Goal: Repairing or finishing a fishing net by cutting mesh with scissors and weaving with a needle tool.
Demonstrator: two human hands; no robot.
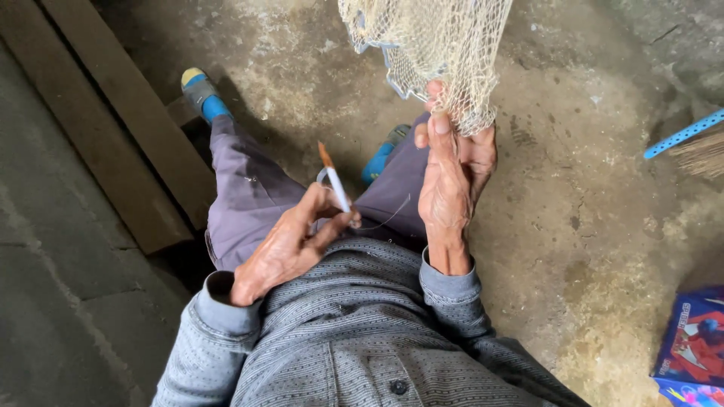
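Left hand (290,245) pinched a netting needle (334,181) at frame centre while right hand (452,181) fingers clamped the cream fishing net (434,45) above.

A flat blue-and-red printed package (694,339) lies on the concrete floor (588,226) at the lower right edge.

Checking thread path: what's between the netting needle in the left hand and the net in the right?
In the head view, a thin thread runs from the left hand with the netting needle toward the right hand gripping the net.
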